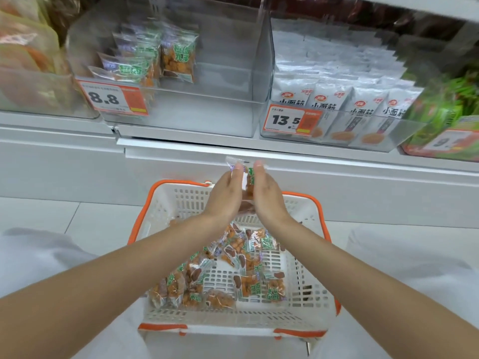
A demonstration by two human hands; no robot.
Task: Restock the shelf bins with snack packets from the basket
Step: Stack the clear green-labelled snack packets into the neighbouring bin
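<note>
Left hand (225, 196) and right hand (268, 198) are held palm to palm above the basket (181, 200), with a small stack of snack packets (247, 183) sandwiched between them. The fingers (237, 169) are seen straight, not curled, so the stack is pressed rather than gripped; the thumbs are hidden. The stack is held just under the shelf ledge (181, 147), well below the clear bin (207, 117) marked by the 8.8 tag (105, 97)

Risks judged:
- glossy film is kept in place by side pressure alone; a packet could be squeezed out and dropped to the basket or floor if the palms are eased on the lift
- the stack could be fanned apart if the bin's front wall is clipped on the way in
- the standing packets (155, 60) at the bin's left side could be toppled by a hasty push
- the neighbouring white packets (334, 104) are a different product; that bin is to be avoided

Counts:
- hands: two, both on the stack
- held packets: at least two, exact number cannot be told
- baskets: one
- loose packets (233, 278) in the basket: roughly a dozen, overlapped
- matching packets in the bin: about six, blurred
- price tags: three, the third cut off at the right
- white packets, front row: four
</note>
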